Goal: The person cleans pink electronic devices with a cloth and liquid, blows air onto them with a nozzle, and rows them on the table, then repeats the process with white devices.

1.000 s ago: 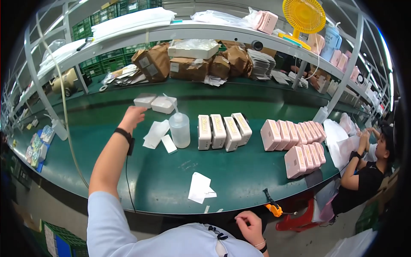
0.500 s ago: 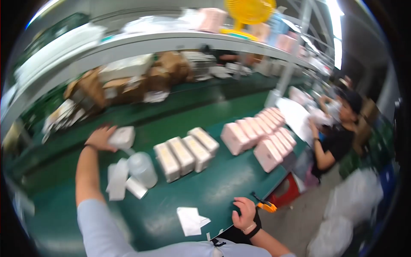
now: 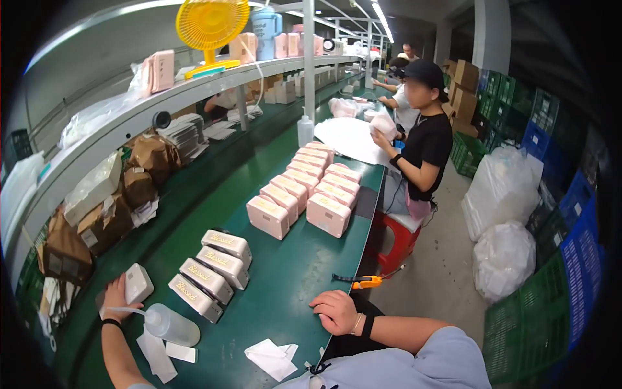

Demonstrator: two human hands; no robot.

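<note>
My left hand [image 3: 115, 295] grips a small white rounded case [image 3: 138, 284] at the left side of the green bench. Close by it, a clear squeeze bottle [image 3: 172, 325] with a bent spout leans over, white papers [image 3: 157, 356] partly beneath it. In the middle, several white cases [image 3: 197, 285] with gold lettering stand on edge in a row. My right hand [image 3: 335, 311] rests at the bench's near edge, fingers loosely bent and apart, holding nothing. Just beyond it lies an orange and black tool [image 3: 366, 281]. A crumpled white cloth or paper [image 3: 272, 358] lies in front of me.
Rows of pale pink cases [image 3: 269, 217] occupy the bench farther along. A second bottle [image 3: 305, 129] stands by the shelf post. A co-worker [image 3: 424, 136] sits on a red stool [image 3: 394, 243] at the right. Above runs a shelf with a yellow fan [image 3: 212, 26]; crates [image 3: 528, 305] stand at right.
The view has swung to the right, showing more of the co-worker and crates. My left hand stays on the white case; my right hand now lies lower on the bench edge.
</note>
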